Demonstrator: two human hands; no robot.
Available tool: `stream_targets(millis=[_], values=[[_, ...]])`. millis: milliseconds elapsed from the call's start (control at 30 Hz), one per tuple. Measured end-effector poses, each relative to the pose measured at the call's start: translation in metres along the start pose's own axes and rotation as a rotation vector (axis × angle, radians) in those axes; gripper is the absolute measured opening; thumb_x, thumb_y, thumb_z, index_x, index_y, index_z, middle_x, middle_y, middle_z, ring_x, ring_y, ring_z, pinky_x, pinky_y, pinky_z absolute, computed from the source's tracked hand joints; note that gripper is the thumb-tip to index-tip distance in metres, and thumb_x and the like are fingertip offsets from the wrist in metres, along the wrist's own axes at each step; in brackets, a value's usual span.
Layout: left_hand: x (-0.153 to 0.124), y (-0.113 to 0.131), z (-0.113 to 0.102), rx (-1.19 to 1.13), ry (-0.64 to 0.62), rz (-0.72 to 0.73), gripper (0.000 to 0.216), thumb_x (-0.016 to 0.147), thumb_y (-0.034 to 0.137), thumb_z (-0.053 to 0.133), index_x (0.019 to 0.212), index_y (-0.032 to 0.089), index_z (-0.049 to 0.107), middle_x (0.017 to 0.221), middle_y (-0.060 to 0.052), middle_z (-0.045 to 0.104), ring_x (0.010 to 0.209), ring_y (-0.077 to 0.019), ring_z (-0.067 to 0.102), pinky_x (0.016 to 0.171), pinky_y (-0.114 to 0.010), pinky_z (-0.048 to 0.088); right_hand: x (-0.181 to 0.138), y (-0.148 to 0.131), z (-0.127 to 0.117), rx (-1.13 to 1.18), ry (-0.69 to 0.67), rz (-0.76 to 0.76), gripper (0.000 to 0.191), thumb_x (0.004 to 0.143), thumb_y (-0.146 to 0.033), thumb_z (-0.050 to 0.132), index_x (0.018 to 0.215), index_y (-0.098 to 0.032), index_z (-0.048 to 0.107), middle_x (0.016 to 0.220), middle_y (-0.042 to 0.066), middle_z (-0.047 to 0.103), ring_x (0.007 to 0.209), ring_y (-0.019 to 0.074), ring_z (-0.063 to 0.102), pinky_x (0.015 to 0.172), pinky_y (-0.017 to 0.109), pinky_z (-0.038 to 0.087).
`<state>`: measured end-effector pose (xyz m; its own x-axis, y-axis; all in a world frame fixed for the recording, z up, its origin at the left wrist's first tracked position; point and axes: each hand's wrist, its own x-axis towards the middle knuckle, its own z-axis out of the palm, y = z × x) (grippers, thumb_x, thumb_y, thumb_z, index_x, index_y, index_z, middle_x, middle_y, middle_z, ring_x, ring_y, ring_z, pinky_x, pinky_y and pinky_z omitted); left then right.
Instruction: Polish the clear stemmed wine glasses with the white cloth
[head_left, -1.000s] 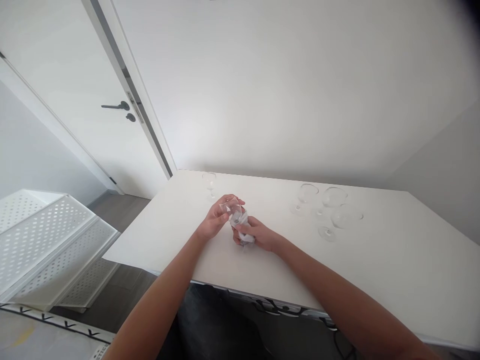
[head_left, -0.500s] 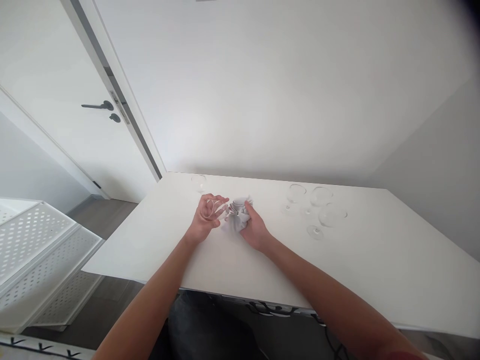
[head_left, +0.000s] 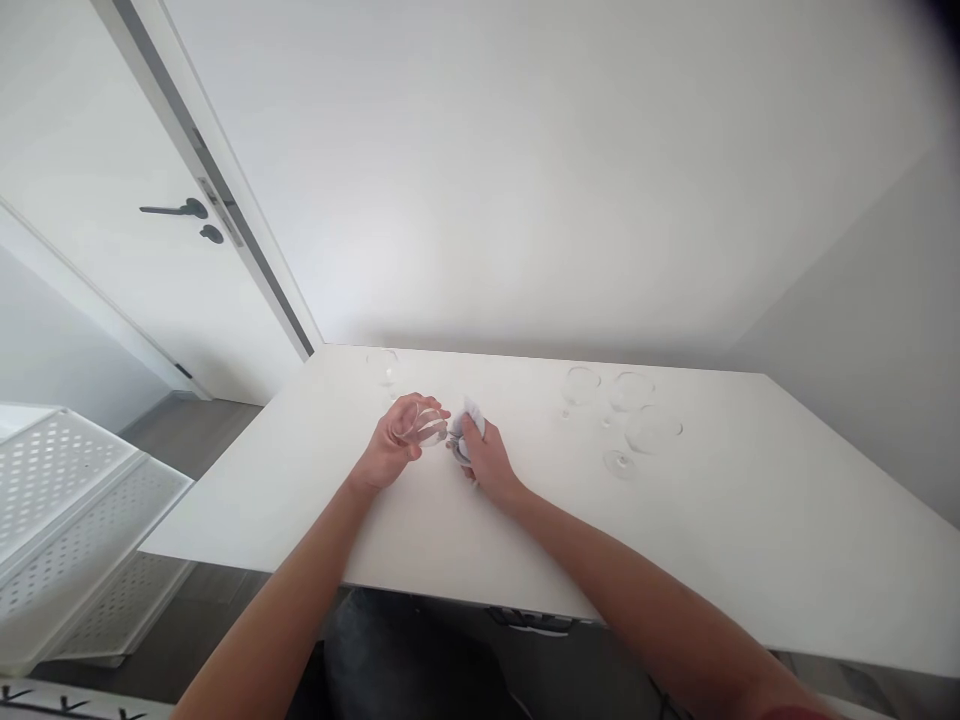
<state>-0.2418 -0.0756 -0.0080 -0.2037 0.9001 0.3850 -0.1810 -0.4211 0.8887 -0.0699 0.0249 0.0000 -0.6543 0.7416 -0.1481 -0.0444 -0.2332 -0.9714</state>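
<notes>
My left hand (head_left: 393, 440) is wrapped round the bowl of a clear stemmed glass (head_left: 425, 427), which lies sideways with its foot end toward the right. In my right hand (head_left: 487, 455) is a bunched light grey cloth (head_left: 469, 420), pressed around the glass's foot end. The cloth and fingers hide most of that foot. Both hands are above the white table (head_left: 420, 540), close together near its middle.
Three clear stemmed glasses stand on the right of the table, the nearest one (head_left: 652, 430) in front. Another glass (head_left: 383, 368) stands at the back left. A white perforated rack (head_left: 90, 500) is at the left, near a door (head_left: 135, 270).
My right hand has closed more tightly, and the cloth is bunched smaller around the foot end. The whole view has shifted slightly. My left hand keeps its hold on the bowl.
</notes>
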Motion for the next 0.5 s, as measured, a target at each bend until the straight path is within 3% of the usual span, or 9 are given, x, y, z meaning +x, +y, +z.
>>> stream_targets(millis=[67,133,233,300,367,433,500], values=[[0.0,0.001,-0.001,-0.007,0.059,0.009,0.067,0.074,0.046,0.093,0.132,0.029,0.063,0.14,-0.013,0.056,0.129,-0.0332,0.061,0.107,-0.047,0.053,-0.005,0.009,0.002,-0.089,0.098,-0.208,0.046,0.097,-0.065,0.051,0.087,-0.02,0.059,0.077,0.003,0.063,0.059,0.0122,0.052,0.048,0.024,0.043],[0.0,0.003,-0.003,-0.046,0.132,0.046,0.072,0.072,0.05,0.093,0.135,0.03,0.063,0.14,-0.012,0.058,0.126,-0.0314,0.063,0.102,-0.043,0.056,-0.016,0.017,0.001,-0.127,0.11,-0.379,0.04,0.101,-0.058,0.048,0.095,-0.02,0.061,0.081,0.005,0.064,0.068,0.0149,0.057,0.058,0.026,0.05],[-0.001,0.005,-0.007,-0.101,0.236,0.09,0.08,0.069,0.063,0.091,0.136,0.03,0.064,0.137,-0.011,0.062,0.118,-0.0272,0.067,0.091,-0.034,0.061,-0.036,0.028,-0.002,-0.248,-0.071,-0.706,0.03,0.099,-0.046,0.051,0.113,-0.021,0.06,0.099,0.01,0.068,0.076,0.0177,0.063,0.067,0.031,0.055],[-0.002,0.006,-0.009,-0.098,0.287,0.093,0.079,0.067,0.064,0.091,0.134,0.03,0.066,0.135,-0.009,0.064,0.114,-0.0252,0.068,0.086,-0.031,0.063,-0.05,0.034,-0.001,-0.379,-0.244,-0.926,0.038,0.093,-0.046,0.056,0.119,-0.02,0.06,0.123,0.018,0.066,0.092,0.0227,0.069,0.074,0.035,0.058],[-0.003,0.007,-0.01,-0.078,0.323,0.087,0.077,0.065,0.062,0.093,0.131,0.031,0.067,0.132,-0.008,0.065,0.112,-0.0239,0.069,0.086,-0.031,0.063,-0.063,0.038,0.004,-0.55,-0.449,-0.993,0.042,0.089,-0.052,0.059,0.116,-0.02,0.063,0.135,0.022,0.064,0.109,0.0278,0.069,0.082,0.037,0.058],[-0.002,0.008,-0.009,-0.049,0.334,0.062,0.078,0.062,0.061,0.095,0.129,0.032,0.068,0.13,-0.007,0.066,0.109,-0.0237,0.069,0.085,-0.032,0.064,-0.075,0.042,0.012,-0.7,-0.795,-0.898,0.04,0.09,-0.056,0.061,0.11,-0.022,0.066,0.128,0.017,0.069,0.112,0.0273,0.07,0.084,0.034,0.058],[0.002,0.008,-0.004,-0.018,0.316,0.021,0.08,0.058,0.06,0.097,0.128,0.032,0.068,0.128,-0.008,0.066,0.108,-0.0247,0.07,0.083,-0.033,0.064,-0.088,0.043,0.018,-0.772,-1.292,-0.765,0.03,0.093,-0.054,0.064,0.102,-0.027,0.07,0.121,0.009,0.073,0.107,0.0224,0.072,0.08,0.029,0.057]])
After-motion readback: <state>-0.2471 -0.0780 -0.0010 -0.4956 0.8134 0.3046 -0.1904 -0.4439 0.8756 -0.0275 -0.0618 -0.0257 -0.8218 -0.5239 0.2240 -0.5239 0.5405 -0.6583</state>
